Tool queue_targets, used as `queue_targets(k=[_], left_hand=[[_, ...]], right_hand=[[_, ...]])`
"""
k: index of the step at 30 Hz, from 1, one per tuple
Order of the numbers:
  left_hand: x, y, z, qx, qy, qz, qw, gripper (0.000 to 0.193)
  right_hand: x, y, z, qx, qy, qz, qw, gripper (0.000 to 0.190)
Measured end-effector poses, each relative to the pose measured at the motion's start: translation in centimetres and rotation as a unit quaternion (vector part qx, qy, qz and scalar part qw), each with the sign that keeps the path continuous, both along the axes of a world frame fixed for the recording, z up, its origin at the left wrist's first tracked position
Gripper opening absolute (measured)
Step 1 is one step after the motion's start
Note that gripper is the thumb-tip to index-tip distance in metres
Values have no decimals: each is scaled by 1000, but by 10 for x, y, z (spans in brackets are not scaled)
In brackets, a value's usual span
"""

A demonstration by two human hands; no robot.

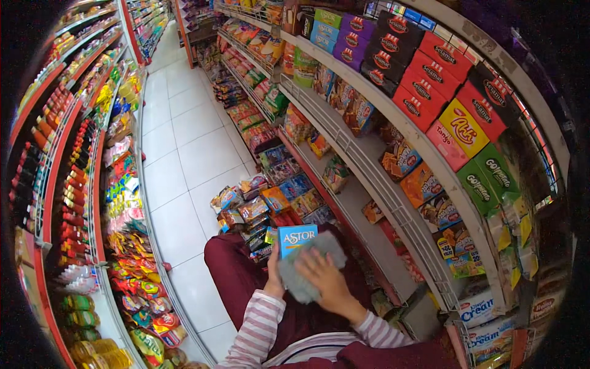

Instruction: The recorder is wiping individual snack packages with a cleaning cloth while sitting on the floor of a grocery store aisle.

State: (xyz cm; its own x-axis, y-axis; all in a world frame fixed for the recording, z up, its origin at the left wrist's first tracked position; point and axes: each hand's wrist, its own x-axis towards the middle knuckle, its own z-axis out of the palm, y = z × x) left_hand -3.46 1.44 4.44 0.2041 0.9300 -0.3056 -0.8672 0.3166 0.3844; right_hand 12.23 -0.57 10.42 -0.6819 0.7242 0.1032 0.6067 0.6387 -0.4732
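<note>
A blue Astor box is held upright over my lap by my left hand, whose fingers grip its left edge. My right hand lies spread on a grey cloth, pressing it against the front of the box. The cloth covers the box's lower part and hangs past its right side. Just beyond my knees, snack packets are piled on the floor by the shelf.
To the right, a shelf with a wire rail holds biscuit packets and stacked boxes. Across the white tiled aisle, the left shelf carries bottles and packets. My bent knee reaches over the tiles.
</note>
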Motion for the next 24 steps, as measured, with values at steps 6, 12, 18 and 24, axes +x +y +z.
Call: queue_targets(k=[6,12,18,24], left_hand=[[18,-14,-46,19,103,39,994,54],[6,11,-28,57,-156,-92,982,69],[10,2,14,-29,80,-7,996,61],[1,-1,-45,58,-184,-39,980,60]], right_hand=[[-22,19,21,63,40,-76,994,72],[-6,-30,-4,45,-26,114,992,71],[-4,15,13,32,34,-40,998,71],[-24,2,3,76,-9,51,996,70]])
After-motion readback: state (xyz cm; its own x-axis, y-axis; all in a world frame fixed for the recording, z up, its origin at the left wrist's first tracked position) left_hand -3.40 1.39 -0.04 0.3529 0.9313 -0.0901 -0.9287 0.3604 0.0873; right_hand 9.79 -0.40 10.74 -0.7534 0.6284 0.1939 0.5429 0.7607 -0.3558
